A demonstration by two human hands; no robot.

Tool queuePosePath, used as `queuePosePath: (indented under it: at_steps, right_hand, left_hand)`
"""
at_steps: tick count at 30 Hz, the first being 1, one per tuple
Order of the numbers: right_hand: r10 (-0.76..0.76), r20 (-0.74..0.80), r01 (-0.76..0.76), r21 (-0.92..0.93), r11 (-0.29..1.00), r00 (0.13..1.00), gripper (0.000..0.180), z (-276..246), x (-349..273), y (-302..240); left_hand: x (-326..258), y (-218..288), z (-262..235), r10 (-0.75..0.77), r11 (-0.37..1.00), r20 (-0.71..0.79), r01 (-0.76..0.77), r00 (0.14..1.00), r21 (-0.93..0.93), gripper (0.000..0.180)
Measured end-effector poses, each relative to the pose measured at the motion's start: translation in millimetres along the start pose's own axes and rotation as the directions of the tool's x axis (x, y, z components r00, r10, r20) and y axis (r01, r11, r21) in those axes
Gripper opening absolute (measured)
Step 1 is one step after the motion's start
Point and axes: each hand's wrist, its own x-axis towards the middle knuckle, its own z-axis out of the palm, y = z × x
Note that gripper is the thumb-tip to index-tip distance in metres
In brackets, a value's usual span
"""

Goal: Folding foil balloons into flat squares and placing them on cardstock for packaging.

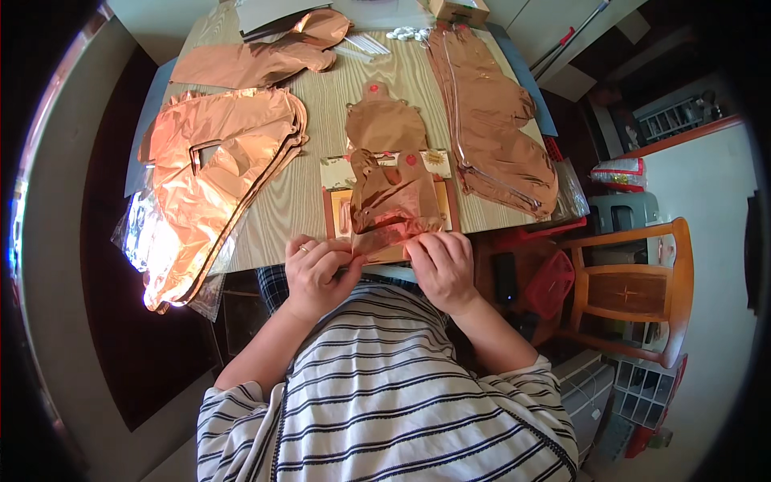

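A flat, deflated rose-gold foil balloon lies on a printed card package at the near edge of the wooden table. My left hand pinches the balloon's near end from the left. My right hand pinches the same end from the right. Both hands sit at the table's front edge, close together, just above my striped shirt. A second small foil balloon lies just beyond the first.
Large crumpled rose-gold foil balloons lie at the left, back left and right of the table. White straws and small white pieces sit at the back. A wooden chair stands to the right.
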Motion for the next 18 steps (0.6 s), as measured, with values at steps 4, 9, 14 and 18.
queuePosePath:
  at_steps: [4, 9, 14, 18]
  right_hand:
    - [-0.03, 0.064, 0.033, -0.039, 0.999, 0.997, 0.027, -1.6, 9.7, 3.3]
    - [0.039, -0.041, -0.037, 0.049, 0.998, 0.998, 0.026, -12.9, 18.2, 3.6]
    - [0.325, -0.052, -0.299, 0.273, 0.914, 0.944, 0.019, -32.4, 39.1, -9.2]
    - [0.725, 0.166, -0.626, 0.652, 0.428, 0.668, 0.019, -34.1, 54.7, -6.7]
  left_hand:
    - [-5.1, 4.6, -1.8, 0.011, 0.995, -0.093, -0.02, 0.996, -0.1, 0.03]
    - [11.8, -7.4, -3.8, 0.305, 0.945, 0.042, -0.308, 0.951, 0.11, 0.037]
    - [100.2, 34.4, -30.8, 0.444, 0.896, -0.01, -0.444, 0.896, 0.014, 0.037]
    - [128.3, 45.8, -20.4, 0.468, 0.881, -0.192, -0.473, 0.863, 0.02, 0.043]
